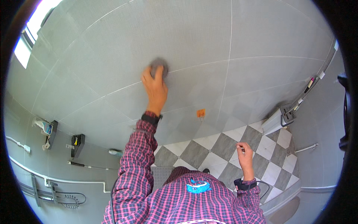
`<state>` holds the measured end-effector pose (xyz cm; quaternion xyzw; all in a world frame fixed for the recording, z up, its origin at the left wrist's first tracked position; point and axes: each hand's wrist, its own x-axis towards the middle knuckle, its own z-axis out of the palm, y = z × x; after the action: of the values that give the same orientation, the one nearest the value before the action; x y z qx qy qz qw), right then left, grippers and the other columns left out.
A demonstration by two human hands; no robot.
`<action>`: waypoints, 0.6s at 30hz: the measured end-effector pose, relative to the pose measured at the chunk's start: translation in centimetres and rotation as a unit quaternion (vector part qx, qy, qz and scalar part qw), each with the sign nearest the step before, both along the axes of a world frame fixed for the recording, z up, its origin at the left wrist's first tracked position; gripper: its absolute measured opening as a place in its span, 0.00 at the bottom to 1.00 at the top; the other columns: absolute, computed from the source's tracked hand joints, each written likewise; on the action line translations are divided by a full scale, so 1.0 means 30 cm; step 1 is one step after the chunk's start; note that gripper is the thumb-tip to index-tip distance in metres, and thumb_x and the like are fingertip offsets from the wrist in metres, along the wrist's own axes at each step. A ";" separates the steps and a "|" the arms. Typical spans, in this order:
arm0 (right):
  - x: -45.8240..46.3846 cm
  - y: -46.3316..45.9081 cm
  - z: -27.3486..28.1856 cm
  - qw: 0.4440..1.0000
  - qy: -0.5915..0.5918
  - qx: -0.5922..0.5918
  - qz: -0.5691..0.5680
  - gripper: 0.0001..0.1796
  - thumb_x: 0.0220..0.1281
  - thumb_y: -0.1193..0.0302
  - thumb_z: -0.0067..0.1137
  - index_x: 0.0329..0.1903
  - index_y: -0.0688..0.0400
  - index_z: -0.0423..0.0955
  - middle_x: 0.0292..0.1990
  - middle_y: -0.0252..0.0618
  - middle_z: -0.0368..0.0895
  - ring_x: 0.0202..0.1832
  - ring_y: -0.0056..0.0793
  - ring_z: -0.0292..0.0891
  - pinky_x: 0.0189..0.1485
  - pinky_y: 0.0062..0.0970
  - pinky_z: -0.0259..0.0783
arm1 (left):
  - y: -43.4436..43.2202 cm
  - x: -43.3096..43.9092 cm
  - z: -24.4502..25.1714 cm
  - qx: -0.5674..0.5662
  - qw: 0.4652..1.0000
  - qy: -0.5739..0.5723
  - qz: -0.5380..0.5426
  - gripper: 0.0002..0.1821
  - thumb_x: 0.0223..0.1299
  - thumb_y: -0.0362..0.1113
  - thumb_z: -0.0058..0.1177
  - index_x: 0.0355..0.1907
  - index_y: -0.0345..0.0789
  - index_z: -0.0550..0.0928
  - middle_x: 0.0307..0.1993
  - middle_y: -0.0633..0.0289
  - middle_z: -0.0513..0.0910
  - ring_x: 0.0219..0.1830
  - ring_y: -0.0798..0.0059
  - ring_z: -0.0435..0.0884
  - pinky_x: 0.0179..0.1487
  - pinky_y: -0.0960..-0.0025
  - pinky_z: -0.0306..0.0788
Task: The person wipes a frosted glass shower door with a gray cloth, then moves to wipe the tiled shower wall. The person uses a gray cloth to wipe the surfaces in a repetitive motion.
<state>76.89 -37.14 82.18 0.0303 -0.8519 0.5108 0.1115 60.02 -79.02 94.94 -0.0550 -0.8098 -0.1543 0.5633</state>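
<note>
My left hand (155,91) is stretched out against the grey tiled wall (193,36). Its fingers are pressed on a round grey scouring pad (159,65), blurred, which lies on the wall just above a pale grout line. What the pad is made of is hard to tell. Lower down at the right, my right hand (245,156) hangs over the checkered floor with loosely curled fingers. A gap shows between thumb and forefinger, and nothing is visible in it. Both wrists wear dark bands.
An orange adhesive hook (200,113) is on the wall. A white-and-grey mop bucket (274,121) stands in the right corner. At left, a spray bottle (44,126) sits on a wall shelf (52,135), above a white pipe (75,181). Grey and white tiles cover the floor (223,145).
</note>
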 end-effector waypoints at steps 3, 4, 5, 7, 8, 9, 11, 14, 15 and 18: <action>-0.030 -0.019 0.045 1.000 0.010 -0.017 -0.011 0.07 0.69 0.75 0.58 0.44 0.64 0.81 0.39 0.42 0.83 0.39 0.30 0.80 0.43 0.28 0.76 | -0.006 -0.059 0.280 0.045 0.995 0.079 0.030 0.32 0.49 0.17 0.54 0.61 0.38 0.79 0.59 0.39 0.69 0.62 0.40 0.66 0.67 0.46 0.62; -0.046 -0.004 0.073 1.000 0.002 -0.012 -0.007 0.06 0.69 0.75 0.58 0.44 0.64 0.81 0.40 0.40 0.83 0.40 0.29 0.80 0.44 0.28 0.76 | 0.011 -0.073 0.339 0.049 0.993 0.102 0.046 0.33 0.49 0.17 0.54 0.62 0.38 0.78 0.59 0.39 0.69 0.62 0.40 0.66 0.67 0.46 0.61; -0.064 0.013 0.102 1.000 0.003 -0.015 0.000 0.06 0.70 0.75 0.58 0.44 0.63 0.81 0.40 0.39 0.83 0.41 0.27 0.80 0.44 0.27 0.76 | 0.036 -0.086 0.368 0.060 0.993 0.090 0.049 0.32 0.49 0.17 0.54 0.61 0.38 0.79 0.59 0.39 0.69 0.63 0.40 0.65 0.68 0.45 0.60; -0.097 0.040 0.159 1.000 0.003 -0.013 0.012 0.06 0.70 0.75 0.58 0.44 0.63 0.81 0.40 0.39 0.84 0.42 0.28 0.80 0.44 0.28 0.76 | 0.066 -0.091 0.351 0.054 0.993 0.080 0.060 0.32 0.49 0.18 0.55 0.61 0.38 0.79 0.59 0.39 0.69 0.63 0.40 0.65 0.68 0.44 0.59; -0.108 0.036 0.180 1.000 0.000 -0.006 0.017 0.06 0.69 0.75 0.58 0.44 0.64 0.81 0.40 0.41 0.84 0.41 0.31 0.81 0.44 0.29 0.77 | 0.064 -0.080 0.299 0.037 0.997 0.048 0.056 0.31 0.48 0.18 0.55 0.60 0.38 0.79 0.59 0.40 0.69 0.63 0.39 0.65 0.68 0.42 0.60; -0.111 0.009 0.192 1.000 -0.005 -0.005 0.017 0.06 0.69 0.76 0.58 0.44 0.64 0.81 0.40 0.42 0.83 0.41 0.33 0.81 0.44 0.30 0.77 | 0.045 -0.064 0.227 0.006 0.998 0.020 0.051 0.31 0.48 0.19 0.55 0.59 0.38 0.79 0.59 0.40 0.70 0.62 0.39 0.66 0.67 0.43 0.61; -0.094 -0.122 0.190 0.999 -0.011 0.005 0.038 0.06 0.69 0.76 0.58 0.44 0.64 0.81 0.41 0.43 0.84 0.41 0.33 0.82 0.44 0.30 0.77 | -0.083 0.009 0.055 -0.052 0.996 -0.057 0.051 0.29 0.48 0.19 0.55 0.58 0.38 0.80 0.59 0.42 0.71 0.62 0.40 0.68 0.66 0.44 0.64; 0.012 -0.529 0.112 0.998 -0.028 0.020 0.059 0.07 0.69 0.76 0.58 0.45 0.64 0.81 0.41 0.43 0.84 0.42 0.33 0.82 0.44 0.29 0.77 | -0.522 0.234 -0.207 -0.027 0.988 -0.128 0.086 0.26 0.50 0.20 0.56 0.55 0.39 0.83 0.59 0.45 0.73 0.62 0.43 0.69 0.66 0.46 0.66; 0.061 -0.717 0.067 0.997 -0.033 0.024 0.064 0.07 0.69 0.76 0.58 0.45 0.63 0.81 0.41 0.42 0.84 0.42 0.33 0.82 0.43 0.29 0.77 | -0.715 0.303 -0.273 -0.001 0.986 -0.136 0.099 0.25 0.51 0.20 0.56 0.54 0.39 0.84 0.58 0.47 0.73 0.63 0.44 0.70 0.66 0.47 0.66; 0.173 -1.325 -0.099 0.998 -0.039 0.027 0.033 0.07 0.69 0.75 0.58 0.45 0.63 0.82 0.42 0.42 0.84 0.42 0.31 0.81 0.43 0.29 0.77 | -1.336 0.415 -0.382 -0.002 0.986 -0.141 0.088 0.25 0.51 0.20 0.56 0.53 0.40 0.85 0.59 0.48 0.74 0.63 0.45 0.70 0.65 0.47 0.66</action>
<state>82.09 -76.87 79.21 0.0415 -0.8678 0.4914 0.0603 72.46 -119.09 83.49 0.0373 -0.8834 -0.1085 0.4544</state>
